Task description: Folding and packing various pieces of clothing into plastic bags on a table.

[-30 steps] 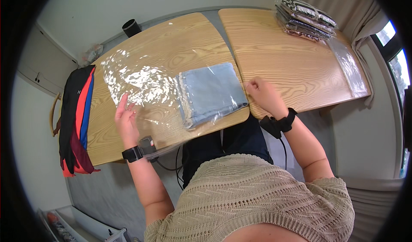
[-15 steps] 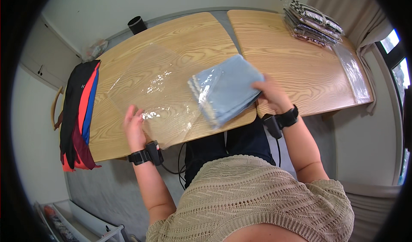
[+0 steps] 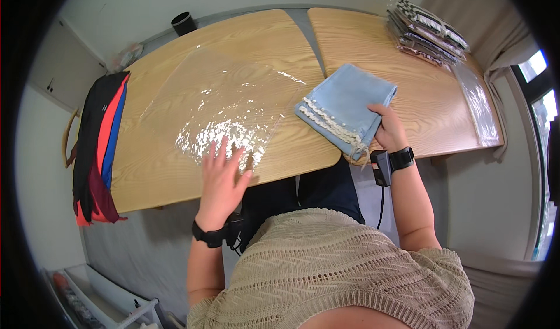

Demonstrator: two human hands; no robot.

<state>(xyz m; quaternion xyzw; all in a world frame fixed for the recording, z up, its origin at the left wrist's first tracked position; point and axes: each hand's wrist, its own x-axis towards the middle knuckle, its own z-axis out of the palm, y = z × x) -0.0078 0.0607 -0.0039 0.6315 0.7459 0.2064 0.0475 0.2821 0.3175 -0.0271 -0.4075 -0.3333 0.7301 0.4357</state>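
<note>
A folded light-blue garment [image 3: 348,98] with white lace and bead trim is in my right hand [image 3: 391,129], gripped at its right edge over the gap between the tables. On the left table lies a clear plastic bag [image 3: 216,101], spread flat and shining with reflections. My left hand [image 3: 223,177] is open, fingers spread, over the near edge of the bag. Whether the fingertips press on the plastic I cannot tell. Each wrist wears a black strap with a small box.
Folded black, coral, blue and maroon clothes [image 3: 99,148] lie at the left table's end. At the far right are a stack of bagged garments [image 3: 429,31] and flat clear bags [image 3: 477,104]. A black bin [image 3: 184,23] stands behind; a white crate [image 3: 108,300] sits low left.
My right hand has carried the blue garment to the right, off the bag, and its lace edge now shows. My left hand has moved right onto the bag's near part, fingers spread.
</note>
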